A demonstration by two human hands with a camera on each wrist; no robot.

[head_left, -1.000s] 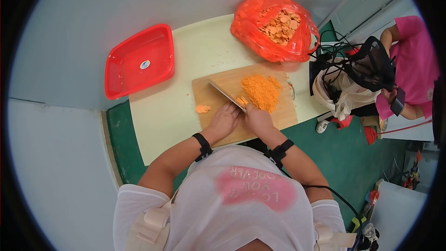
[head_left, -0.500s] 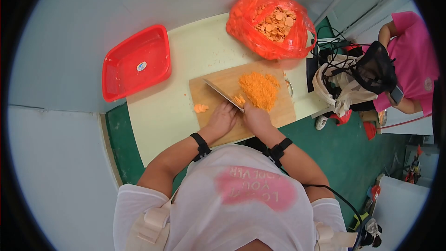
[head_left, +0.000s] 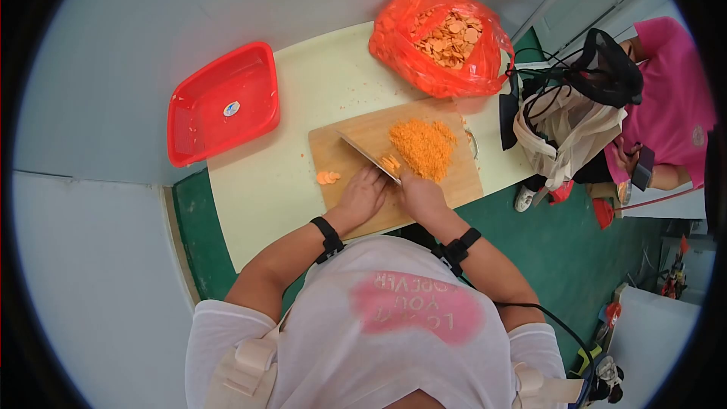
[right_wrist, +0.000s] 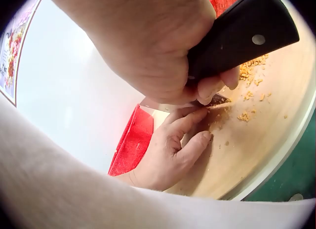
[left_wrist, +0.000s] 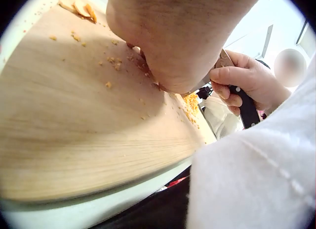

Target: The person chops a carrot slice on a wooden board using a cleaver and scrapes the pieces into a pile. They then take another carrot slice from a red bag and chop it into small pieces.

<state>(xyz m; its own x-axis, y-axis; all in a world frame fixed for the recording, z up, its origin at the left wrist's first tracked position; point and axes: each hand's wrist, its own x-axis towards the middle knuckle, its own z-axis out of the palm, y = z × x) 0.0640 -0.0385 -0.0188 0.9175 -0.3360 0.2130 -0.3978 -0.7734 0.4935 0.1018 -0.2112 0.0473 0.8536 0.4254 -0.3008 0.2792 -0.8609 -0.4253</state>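
Note:
My right hand (head_left: 421, 197) grips the black riveted handle of a kitchen knife (head_left: 367, 156). The blade stands edge down on a wooden cutting board (head_left: 352, 125), slanting away to the far left. Close along the blade's left side, my left hand (head_left: 365, 195) rests with its fingers extended forward; whatever lies beneath the fingertips is hidden. Thin orange carrot strips (head_left: 390, 162) lie just right of the blade. Beyond them sits a heap of finely chopped carrot (head_left: 424, 150). A few carrot slices (head_left: 328, 177) lie overlapping at the board's left, and crumbs dot the wood around my left hand (right_wrist: 165, 152).
A red plastic basket (head_left: 261, 68) stands at the table's far left corner. A red plastic bag (head_left: 394, 42) full of carrot slices (head_left: 452, 39) sits at the back right. Right of the table (head_left: 261, 204), a person in pink (head_left: 670, 98) is beside a cloth bag (head_left: 564, 148).
The knife's far end has swung slightly right over the last half second, while both hands stay nearly in place. At right, the black mesh item on the cloth bag has shifted upward.

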